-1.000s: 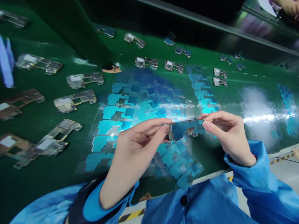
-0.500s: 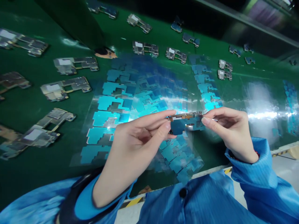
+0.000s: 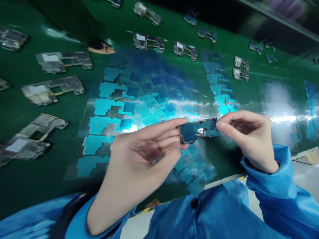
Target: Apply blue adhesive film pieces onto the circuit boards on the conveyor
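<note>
You are holding a small circuit board [image 3: 190, 132] between both hands.
Your left hand [image 3: 149, 152] is gripping its left end, thumb and fingers nearly together; your right hand [image 3: 249, 136] is pinching its right end, thumb and forefinger only a sliver apart. The board is hovering above the worktop [image 3: 15, 186], close to its near edge, its dark blue face showing toward you. Under and beyond it, cut blue films [image 3: 101, 107] are lying in rows. Other circuit boards [image 3: 41, 94] are resting leftward and toward the far edge, where a dark post [image 3: 67, 16] is standing.
</note>
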Available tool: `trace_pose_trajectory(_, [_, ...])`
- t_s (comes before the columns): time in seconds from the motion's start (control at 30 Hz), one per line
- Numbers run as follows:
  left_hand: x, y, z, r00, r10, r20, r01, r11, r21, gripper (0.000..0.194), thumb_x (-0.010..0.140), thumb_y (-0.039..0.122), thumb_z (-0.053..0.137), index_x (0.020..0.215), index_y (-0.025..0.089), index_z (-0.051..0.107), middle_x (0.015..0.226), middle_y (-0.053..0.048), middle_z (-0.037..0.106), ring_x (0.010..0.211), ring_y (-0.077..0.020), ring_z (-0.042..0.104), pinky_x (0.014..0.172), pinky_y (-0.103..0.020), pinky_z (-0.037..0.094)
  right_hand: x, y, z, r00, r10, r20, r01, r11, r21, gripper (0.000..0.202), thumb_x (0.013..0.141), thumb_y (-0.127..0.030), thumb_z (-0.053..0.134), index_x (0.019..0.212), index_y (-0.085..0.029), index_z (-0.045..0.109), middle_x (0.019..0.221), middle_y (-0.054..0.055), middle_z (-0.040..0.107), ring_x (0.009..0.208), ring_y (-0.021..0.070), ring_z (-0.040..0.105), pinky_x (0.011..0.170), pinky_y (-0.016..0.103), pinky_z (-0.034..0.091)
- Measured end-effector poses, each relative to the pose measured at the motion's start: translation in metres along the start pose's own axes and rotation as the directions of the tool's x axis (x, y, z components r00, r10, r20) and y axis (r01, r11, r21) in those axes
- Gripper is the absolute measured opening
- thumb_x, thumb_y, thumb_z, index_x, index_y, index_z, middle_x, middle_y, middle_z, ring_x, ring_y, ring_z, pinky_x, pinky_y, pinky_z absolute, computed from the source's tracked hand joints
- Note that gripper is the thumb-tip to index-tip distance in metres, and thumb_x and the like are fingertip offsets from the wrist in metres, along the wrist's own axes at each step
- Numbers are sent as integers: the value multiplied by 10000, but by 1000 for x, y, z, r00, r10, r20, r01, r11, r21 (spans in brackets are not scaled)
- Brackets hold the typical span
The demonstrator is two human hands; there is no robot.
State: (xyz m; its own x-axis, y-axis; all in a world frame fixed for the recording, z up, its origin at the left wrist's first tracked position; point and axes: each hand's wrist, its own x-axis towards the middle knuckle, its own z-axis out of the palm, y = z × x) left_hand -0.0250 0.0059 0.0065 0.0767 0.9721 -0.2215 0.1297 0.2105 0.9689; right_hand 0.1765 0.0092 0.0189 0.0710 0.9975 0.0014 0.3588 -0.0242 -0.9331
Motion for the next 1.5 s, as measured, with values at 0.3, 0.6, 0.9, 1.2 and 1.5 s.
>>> trace_pose_trajectory(0.3, [-3, 2, 7, 998, 5, -57, -10, 996, -91, 353, 676, 87, 677, 936, 302, 781, 632, 79, 707, 590, -95, 706, 652, -186, 627, 0, -2, 2, 1000, -29, 0, 29, 1000, 2, 157, 709, -70, 781, 734, -218, 737, 708, -52, 740, 635, 93, 700, 631, 169, 610])
trace_pose_trajectory(0.6, [0, 0, 3, 1000, 12, -17, -13, 999, -49, 393, 673, 91, 685, 949, 358, 773, 687, 88, 734, 581, -91, 707, 628, -157, 621, 1, -2, 1, 999, -45, 1, 45, 998, -33, 159, 695, -75, 792, 729, -220, 735, 706, -53, 740, 625, 93, 697, 599, 161, 601])
trace_pose_trajectory(0.9, [-1, -7, 4, 996, 91, -27, -94, 979, -178, 419, 668, 54, 661, 947, 344, 780, 596, 82, 696, 477, -85, 660, 550, -145, 608, 1, -3, 2, 999, -36, -18, 35, 998, -56, 128, 694, -105, 798, 724, -213, 735, 709, -46, 741, 617, 101, 697, 589, 178, 607])
trace_pose_trajectory(1.2, [-2, -1, 9, 996, -15, -91, -3, 981, -195, 375, 645, 66, 666, 895, 318, 788, 630, 70, 724, 513, -107, 679, 592, -213, 636, 0, -3, 2, 1000, -15, -23, 14, 998, -58, 108, 704, -134, 798, 730, -221, 737, 711, -46, 737, 625, 99, 691, 616, 186, 615])
trace_pose_trajectory(1.5, [-5, 6, 14, 984, -119, -134, 88, 972, -217, 352, 614, 80, 687, 837, 330, 796, 655, 68, 732, 529, -102, 670, 603, -203, 635, -1, -2, 2, 999, -10, -34, 7, 996, -86, 96, 700, -166, 807, 728, -229, 741, 721, -28, 738, 621, 126, 692, 608, 233, 635])
